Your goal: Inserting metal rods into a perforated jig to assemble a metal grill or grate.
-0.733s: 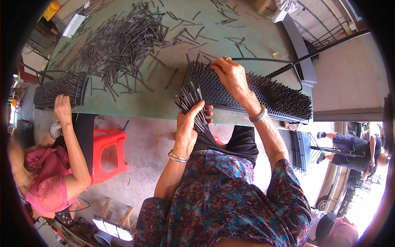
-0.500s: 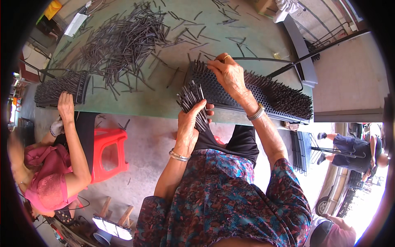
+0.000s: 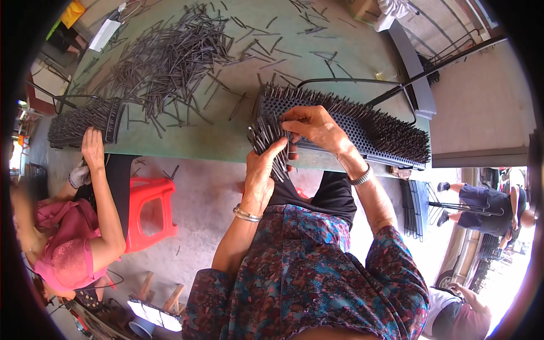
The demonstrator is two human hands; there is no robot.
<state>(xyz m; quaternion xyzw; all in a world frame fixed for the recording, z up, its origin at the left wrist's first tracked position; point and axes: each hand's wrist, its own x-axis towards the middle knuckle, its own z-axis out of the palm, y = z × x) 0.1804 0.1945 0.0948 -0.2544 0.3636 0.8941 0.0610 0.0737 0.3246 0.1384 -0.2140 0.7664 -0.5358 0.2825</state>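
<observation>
A bundle of thin dark sticks is gripped upright in my left hand, its thumb wrapped across the front. My right hand pinches at the bundle's upper end, where its fingertips meet a thin dark stick. Just beyond lies a long black perforated holder, a rack with rows of round holes. Dark sticks stand upright along its far edge and densely fill its right end. Bare holes show in the middle and at the left, partly hidden behind my right hand.
A heap of loose dark sticks covers the green table at upper left, with more scattered around. At left, a co-worker's hand touches another stick-filled holder. A red stool stands below. A black metal rod spans the right side.
My right hand has come down from the holder's far left edge to the bundle in my left hand. The left hand stays nearly in place, and the co-worker's hand barely shifts.
</observation>
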